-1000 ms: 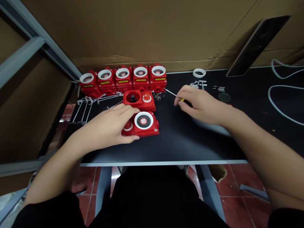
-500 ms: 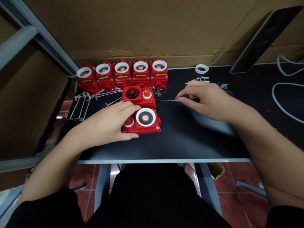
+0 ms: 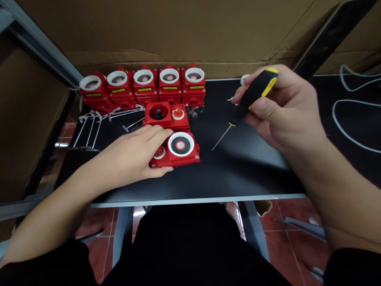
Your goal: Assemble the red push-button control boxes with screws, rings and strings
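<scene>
My left hand (image 3: pixel 143 151) grips the left end of a red alarm unit (image 3: pixel 190 158) lying on the black table. The unit has a white-ringed round sounder (image 3: pixel 180 144) and a small red lamp (image 3: pixel 160 152), partly covered by my fingers. Raised above the table, my right hand (image 3: pixel 285 107) is closed around the black and yellow handle of a screwdriver (image 3: pixel 253 95). The shaft slants down to the left, its tip apart from the unit. Just behind, a second red unit (image 3: pixel 166 123) has an uncovered round opening and an orange-red lamp.
Several red alarm units (image 3: pixel 169 89) stand in a row along the cardboard wall (image 3: pixel 178 31). T-shaped metal rods (image 3: pixel 89 133) lie at the left. A white ring (image 3: pixel 244 78) sits behind my right hand. A white cable (image 3: pixel 342 123) curls at the right.
My right hand has lifted the screwdriver off the table, turning it from lying flat to pointing down. My left hand stays on the front unit. The view has shifted slightly.
</scene>
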Demonstrator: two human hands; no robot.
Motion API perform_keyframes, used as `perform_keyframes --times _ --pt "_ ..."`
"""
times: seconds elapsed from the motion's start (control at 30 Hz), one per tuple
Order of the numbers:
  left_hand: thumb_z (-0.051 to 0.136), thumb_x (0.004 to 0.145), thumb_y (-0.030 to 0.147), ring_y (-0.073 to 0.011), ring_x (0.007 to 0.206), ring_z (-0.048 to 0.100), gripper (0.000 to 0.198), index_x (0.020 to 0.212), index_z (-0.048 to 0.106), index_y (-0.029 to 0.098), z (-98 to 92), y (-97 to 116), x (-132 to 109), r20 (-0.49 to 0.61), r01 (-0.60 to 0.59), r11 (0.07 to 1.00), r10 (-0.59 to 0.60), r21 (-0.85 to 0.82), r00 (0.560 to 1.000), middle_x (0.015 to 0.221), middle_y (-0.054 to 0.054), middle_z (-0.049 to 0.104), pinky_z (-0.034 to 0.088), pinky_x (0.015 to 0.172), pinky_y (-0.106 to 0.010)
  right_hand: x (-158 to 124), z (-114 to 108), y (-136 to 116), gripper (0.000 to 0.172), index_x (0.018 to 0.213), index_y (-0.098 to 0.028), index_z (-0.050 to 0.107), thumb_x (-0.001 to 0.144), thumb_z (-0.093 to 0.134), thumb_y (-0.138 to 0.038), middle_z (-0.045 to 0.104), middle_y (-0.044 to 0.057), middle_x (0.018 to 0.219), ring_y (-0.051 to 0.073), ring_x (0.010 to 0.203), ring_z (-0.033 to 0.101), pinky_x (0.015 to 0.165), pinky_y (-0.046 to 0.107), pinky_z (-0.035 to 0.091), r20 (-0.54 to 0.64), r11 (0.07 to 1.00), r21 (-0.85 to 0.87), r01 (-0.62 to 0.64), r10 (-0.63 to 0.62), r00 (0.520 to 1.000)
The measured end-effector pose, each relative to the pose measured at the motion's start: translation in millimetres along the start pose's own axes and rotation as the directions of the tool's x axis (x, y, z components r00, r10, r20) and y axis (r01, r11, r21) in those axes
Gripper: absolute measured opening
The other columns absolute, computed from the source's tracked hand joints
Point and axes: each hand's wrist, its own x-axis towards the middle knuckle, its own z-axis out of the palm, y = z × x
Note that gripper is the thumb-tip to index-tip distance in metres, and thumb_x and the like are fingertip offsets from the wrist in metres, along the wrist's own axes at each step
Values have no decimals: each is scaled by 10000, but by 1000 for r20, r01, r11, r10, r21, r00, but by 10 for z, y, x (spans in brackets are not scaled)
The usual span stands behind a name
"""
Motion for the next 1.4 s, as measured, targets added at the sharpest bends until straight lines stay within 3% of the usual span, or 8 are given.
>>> perform_keyframes --times 0.17,0.3,0.57,0.67,0.8,1.03,1.4 --pt "913 1045 496 -438 1443 795 731 1652 668 171 5 6 4 -4 3 1000 -3 -20 1000 1564 -198 804 689 1162 -518 -122 92 -55 607 1096 -332 803 751 1183 -656 883 27 979 226 731 676 584 391 470 -2 989 121 86 -87 996" --pt "917 1038 491 -441 1448 793 738 1661 666 186 -1 7 -4 -7 14 1000 -14 -23 1000 1574 -196 801 679 1198 -538 -164 78 -33 535 1150 -353 837 823 1149 -639 897 36 1064 303 963 827 641 418 587 36 995 76 61 -64 997" --pt "921 1027 476 -443 1447 790 748 1658 663 167 -2 19 9 -5 13 1000 -13 -17 1000 1556 -197 806 669 1231 -553 -155 -2 57 420 1218 -332 882 930 1113 -533 913 43 1110 282 1027 864 701 392 662 95 992 91 83 -92 991" --pt "893 1037 496 -439 1473 775 744 1669 663 176 -39 53 32 44 55 998 -53 -32 998 1594 -192 793 661 1238 -541 -154 -36 106 406 1267 -345 901 969 1080 -555 921 14 1117 266 1031 893 707 360 712 112 979 47 201 -205 972" --pt "845 1062 511 -446 1518 751 755 1703 650 163 -86 108 66 106 109 994 -105 -28 989 1637 -200 777 646 1256 -545 -119 -67 181 356 1352 -351 931 1041 1037 -487 934 -7 1121 195 1003 901 691 262 706 175 935 93 343 -355 919" --pt "851 1063 508 -445 1530 741 769 1714 646 153 -76 105 70 109 109 994 -106 -23 988 1647 -208 769 641 1255 -532 -41 -116 212 326 1376 -352 961 1059 1032 -372 922 5 1123 140 996 883 734 183 708 231 930 149 335 -362 903" --pt "833 1060 497 -453 1525 741 751 1695 653 139 -79 114 71 105 101 995 -100 -5 989 1630 -210 770 652 1247 -532 -22 -122 223 281 1359 -277 923 1090 988 -326 914 58 1102 169 953 855 670 221 706 265 940 143 309 -337 903"
